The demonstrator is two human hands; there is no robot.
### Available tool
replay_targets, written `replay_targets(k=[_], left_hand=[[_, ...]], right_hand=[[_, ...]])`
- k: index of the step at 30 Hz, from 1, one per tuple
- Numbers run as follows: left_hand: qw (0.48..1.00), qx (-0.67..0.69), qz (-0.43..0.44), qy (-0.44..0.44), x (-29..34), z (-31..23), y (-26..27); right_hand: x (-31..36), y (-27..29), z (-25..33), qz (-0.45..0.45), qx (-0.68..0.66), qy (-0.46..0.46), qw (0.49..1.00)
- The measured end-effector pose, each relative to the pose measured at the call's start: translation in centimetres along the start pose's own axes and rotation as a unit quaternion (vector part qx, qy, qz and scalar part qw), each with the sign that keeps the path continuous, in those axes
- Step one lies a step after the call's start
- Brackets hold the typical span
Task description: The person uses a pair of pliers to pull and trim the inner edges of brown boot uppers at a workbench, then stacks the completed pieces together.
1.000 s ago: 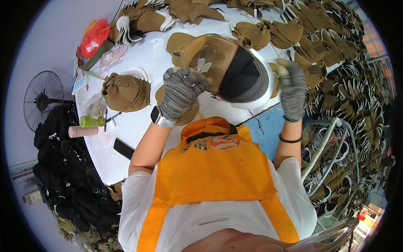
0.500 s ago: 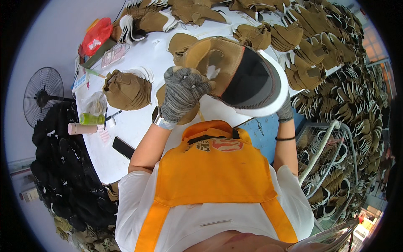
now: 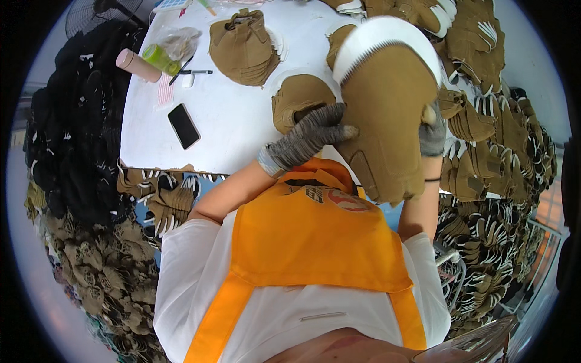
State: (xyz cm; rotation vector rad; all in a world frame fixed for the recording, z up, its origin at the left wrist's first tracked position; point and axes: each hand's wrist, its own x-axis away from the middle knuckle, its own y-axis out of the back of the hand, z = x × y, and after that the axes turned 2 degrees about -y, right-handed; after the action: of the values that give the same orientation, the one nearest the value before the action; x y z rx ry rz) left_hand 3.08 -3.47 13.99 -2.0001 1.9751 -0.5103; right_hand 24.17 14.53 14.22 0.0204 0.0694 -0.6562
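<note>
We hold up a brown shoe upper (image 3: 387, 115) in front of our chest, with its broad white rim at the far end and its narrower end down over our orange apron (image 3: 321, 242). Our right hand (image 3: 432, 136), in a grey glove, is closed around the upper's right edge, thumb on the face turned to us and most of the fingers hidden. Our left hand (image 3: 308, 136), gloved the same way, meets the left edge with its thumb laid over the brown face and its fingers partly stretched; we cannot tell how firmly it grips.

Just beyond the left hand, a smaller brown piece (image 3: 302, 97) lies on the white tabletop (image 3: 224, 133), and farther off sits a stack of brown uppers (image 3: 242, 51). To our left on the tabletop we see a dark phone (image 3: 183, 126), a pink bottle (image 3: 138, 65), a green container (image 3: 160, 58) touching or just beside it, a pen (image 3: 200, 72) and a crumpled clear bag (image 3: 181, 42). A black heap (image 3: 78, 121) rises past the tabletop's left edge, and more brown uppers (image 3: 472, 175) crowd our right.
</note>
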Motion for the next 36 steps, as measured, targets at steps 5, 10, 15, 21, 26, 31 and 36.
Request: replay_targets(k=[5,10,15,21,26,31,36], left_hand=[[0.969,0.202,-0.119,-0.083,2.1,-2.5,3.3],[0.976,-0.103,-0.191,-0.002,2.9,9.6,13.3],[0.951,0.19,-0.237,0.049,2.9,11.6,13.9],[0.944,-0.145,-0.295,0.025,1.2,11.7,13.3],[0.954,-0.057,-0.294,0.0,0.3,11.1,13.9],[0.948,-0.084,-0.306,0.023,-0.6,11.2,15.1],[0.947,-0.162,-0.275,0.044,-0.5,10.6,15.1]], right_hand=[[-6.1,-3.6,-4.6,-0.05,-0.218,-0.206,0.953],[-7.3,-7.0,-12.6,-0.096,-0.177,-0.377,0.904],[-6.8,-7.7,-12.2,-0.045,0.025,-0.266,0.963],[-6.0,-8.3,-18.7,-0.195,0.242,-0.121,0.943],[-7.3,-7.8,-19.5,-0.158,0.352,-0.076,0.92],[-8.7,-6.3,-20.7,-0.093,0.512,-0.016,0.854],[-7.9,-6.8,-22.5,-0.064,0.466,-0.225,0.853]])
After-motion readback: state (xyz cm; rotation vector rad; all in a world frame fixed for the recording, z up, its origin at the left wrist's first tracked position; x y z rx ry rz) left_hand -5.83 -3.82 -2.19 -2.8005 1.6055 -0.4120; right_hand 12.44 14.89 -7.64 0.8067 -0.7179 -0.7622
